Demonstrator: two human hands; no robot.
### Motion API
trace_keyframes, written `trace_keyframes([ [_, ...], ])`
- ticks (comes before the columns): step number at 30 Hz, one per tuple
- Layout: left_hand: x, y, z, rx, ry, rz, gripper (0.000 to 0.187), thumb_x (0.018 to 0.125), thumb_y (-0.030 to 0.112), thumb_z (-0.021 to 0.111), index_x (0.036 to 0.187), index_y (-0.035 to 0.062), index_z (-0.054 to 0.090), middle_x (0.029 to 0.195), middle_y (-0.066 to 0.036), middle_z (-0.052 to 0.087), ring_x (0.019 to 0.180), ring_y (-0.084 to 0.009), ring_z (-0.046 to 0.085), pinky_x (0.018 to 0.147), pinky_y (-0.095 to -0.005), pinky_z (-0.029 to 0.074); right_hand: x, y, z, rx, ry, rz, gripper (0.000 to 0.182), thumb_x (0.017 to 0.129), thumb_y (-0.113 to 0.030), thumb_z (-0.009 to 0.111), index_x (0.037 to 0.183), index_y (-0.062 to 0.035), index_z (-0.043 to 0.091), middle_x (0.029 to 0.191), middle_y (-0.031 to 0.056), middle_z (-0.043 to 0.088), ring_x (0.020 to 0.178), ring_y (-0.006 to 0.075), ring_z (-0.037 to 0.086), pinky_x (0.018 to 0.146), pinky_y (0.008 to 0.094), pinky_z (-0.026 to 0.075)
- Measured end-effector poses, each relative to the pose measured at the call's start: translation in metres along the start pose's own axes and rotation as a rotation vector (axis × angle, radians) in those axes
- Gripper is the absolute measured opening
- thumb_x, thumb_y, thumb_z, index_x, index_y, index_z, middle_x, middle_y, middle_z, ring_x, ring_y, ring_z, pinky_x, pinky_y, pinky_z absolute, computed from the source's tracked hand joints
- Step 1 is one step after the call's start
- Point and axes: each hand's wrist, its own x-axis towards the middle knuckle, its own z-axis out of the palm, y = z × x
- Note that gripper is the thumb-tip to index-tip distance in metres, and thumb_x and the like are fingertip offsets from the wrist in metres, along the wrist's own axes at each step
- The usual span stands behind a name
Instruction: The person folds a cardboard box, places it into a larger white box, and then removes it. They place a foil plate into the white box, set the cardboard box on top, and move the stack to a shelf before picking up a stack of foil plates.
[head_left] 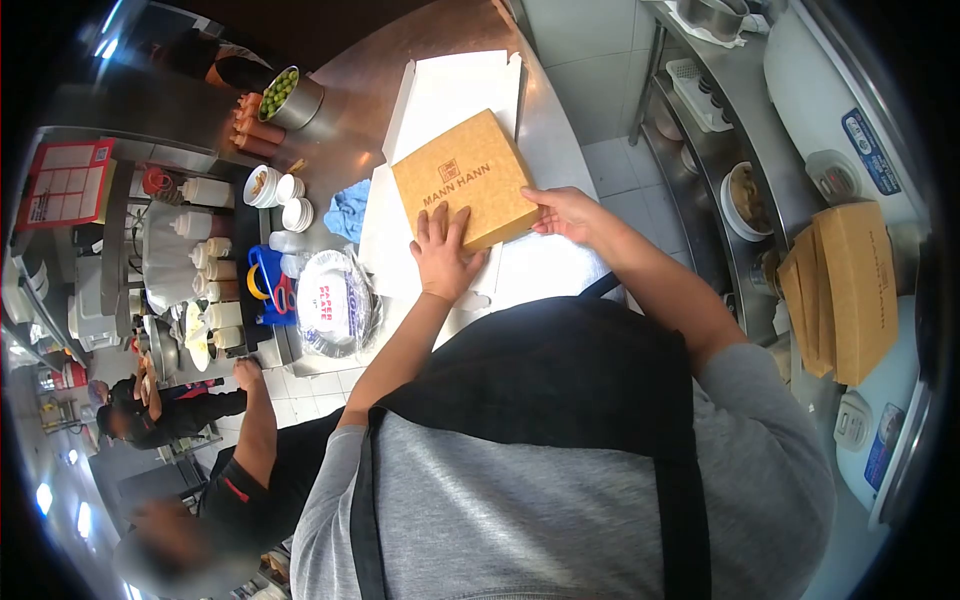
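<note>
box (465, 180): brown cardboard, looking matt and smooth | counter (400, 75): metal, shining a bit | sheets (455, 85): white paper, looking flat | rag (349, 211): blue cloth, looking soft | plates (335, 303): sitting in shiny clear plastic | apron (560, 370): black cloth, looking dull
</note>
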Motion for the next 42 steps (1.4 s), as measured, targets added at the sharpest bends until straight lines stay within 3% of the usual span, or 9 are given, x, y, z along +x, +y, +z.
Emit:
trace_keyframes([
  [7,0.000,0.002,0.001,0.042,-0.038,-0.019,0.080,0.071,0.039,0.077,0.141,0.0311,0.040,0.149,-0.010,0.030,0.140,-0.0416,0.020,0.097,-0.0671,0.031,-0.007,0.010,-0.006,0.120,-0.032,-0.099,0.040,0.081,-0.033,0.077,0.100,-0.0021,0.060,0.088,0.0093,0.064,0.075,0.0167,0.060,0.072,0.0302,0.051],
  [16,-0.001,0.010,0.002,0.134,-0.054,0.014,0.083,0.068,0.038,0.079,0.142,0.0304,0.040,0.150,-0.009,0.029,0.140,-0.0410,0.020,0.096,-0.0633,0.033,-0.022,0.013,-0.005,-0.138,0.174,-0.184,0.042,0.077,-0.026,0.082,0.098,0.0011,0.059,0.091,0.0120,0.065,0.072,0.0144,0.061,0.071,0.0266,0.053],
  [19,0.000,0.009,0.001,0.141,-0.064,0.015,0.085,0.068,0.038,0.079,0.142,0.0302,0.039,0.150,-0.009,0.029,0.140,-0.0410,0.021,0.096,-0.0632,0.033,-0.028,0.026,-0.006,-0.396,0.033,-0.513,0.039,0.071,-0.017,0.085,0.095,0.0013,0.060,0.088,0.0102,0.064,0.073,0.0168,0.061,0.070,0.0292,0.052],
  [22,-0.001,0.009,0.000,0.137,-0.080,0.026,0.086,0.067,0.039,0.078,0.143,0.0298,0.038,0.150,-0.009,0.028,0.140,-0.0409,0.021,0.096,-0.0631,0.033,-0.032,0.030,-0.002,-0.918,0.255,-0.735,0.039,0.066,-0.008,0.084,0.095,0.0008,0.060,0.085,0.0097,0.063,0.075,0.0231,0.063,0.071,0.0340,0.052],
  [31,-0.002,0.012,-0.001,0.190,-0.101,0.046,0.081,0.073,0.049,0.072,0.144,0.0290,0.039,0.150,-0.011,0.029,0.140,-0.0416,0.021,0.097,-0.0632,0.031,-0.020,0.032,0.002,-0.982,0.396,-0.649,0.024,0.073,-0.007,0.075,0.092,-0.0020,0.061,0.097,0.0152,0.063,0.087,0.0336,0.062,0.076,0.0407,0.051],
  [34,-0.001,0.013,-0.006,0.224,-0.166,0.057,0.078,0.078,0.056,0.065,0.145,0.0298,0.036,0.151,-0.012,0.028,0.141,-0.0411,0.020,0.098,-0.0658,0.029,-0.028,0.013,-0.003,-1.313,0.455,-0.653,0.018,0.079,-0.011,0.069,0.092,-0.0012,0.061,0.098,0.0163,0.062,0.091,0.0359,0.062,0.082,0.0437,0.051],
  [35,0.000,0.015,-0.010,0.228,-0.203,0.057,0.077,0.080,0.059,0.062,0.146,0.0303,0.035,0.152,-0.012,0.027,0.141,-0.0408,0.019,0.099,-0.0671,0.028,-0.039,-0.004,0.003,-1.361,0.502,-0.450,0.023,0.085,-0.015,0.063,0.104,-0.0022,0.062,0.107,0.0189,0.061,0.101,0.0380,0.059,0.090,0.0456,0.048],
  [39,0.035,0.014,-0.053,0.076,-0.485,-0.015,0.075,0.086,0.061,0.056,0.149,0.0287,0.031,0.156,-0.015,0.020,0.145,-0.0360,0.015,0.104,-0.0674,0.021,-0.029,-0.025,0.034,-1.262,0.448,-0.860,0.050,0.091,-0.021,0.057,0.134,-0.0001,0.045,0.136,0.0211,0.046,0.128,0.0361,0.043,0.105,0.0417,0.038],
  [42,0.037,-0.019,-0.006,-0.118,-0.053,-0.119,0.078,0.086,0.060,0.055,0.151,0.0260,0.029,0.157,-0.019,0.015,0.146,-0.0386,0.012,0.106,-0.0685,0.017,0.011,-0.014,0.037,-1.362,0.351,-0.937,0.065,0.093,-0.022,0.055,0.147,0.0019,0.027,0.153,0.0202,0.024,0.141,0.0347,0.028,0.113,0.0384,0.029],
])
